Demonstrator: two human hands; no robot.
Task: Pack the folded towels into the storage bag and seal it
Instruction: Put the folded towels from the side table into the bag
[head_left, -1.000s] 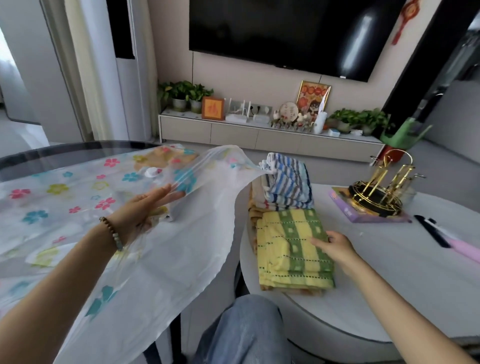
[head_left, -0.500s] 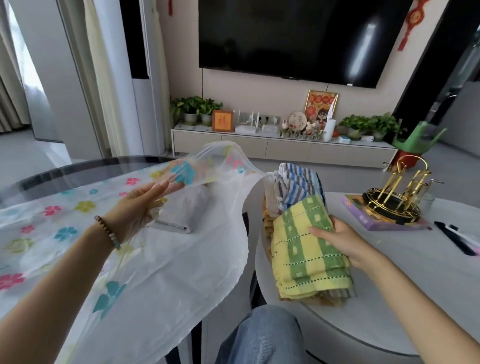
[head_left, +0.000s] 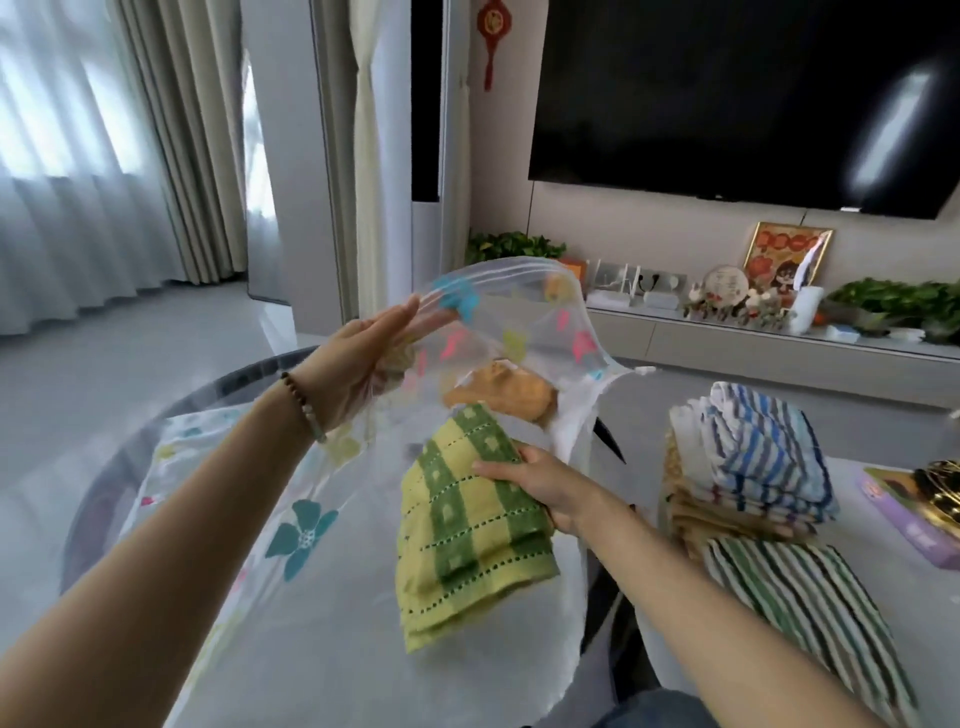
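- The step in hand looks like loading: the right hand (head_left: 540, 486) grips a folded yellow-green towel (head_left: 467, 530) at its far end, with that end at the mouth of the bag (head_left: 311, 597).
- The left hand (head_left: 363, 374) has its fingers out flat and raises the upper flap of the bag, so the mouth gapes towards the towel. Whether the thumb pinches the film I cannot tell.
- The bag is clear plastic printed with flowers and lies across a dark round surface (head_left: 104, 493); its lower sheet runs under the yellow-green towel.
- An orange towel (head_left: 501, 397) already lies deeper in the bag, just beyond the yellow-green one.
- More folded towels wait in a pile (head_left: 748, 467) on a white surface (head_left: 909, 561) to the right, well apart from the bag; a green-striped one (head_left: 800, 618) lies nearest the person.
- So the task is early: most towels are outside and the mouth is unsealed.
- The next move, as I judge it, calls for sliding the towel flat and deep beside the orange one, keeping the flap high so the film does not snag or unfold it.
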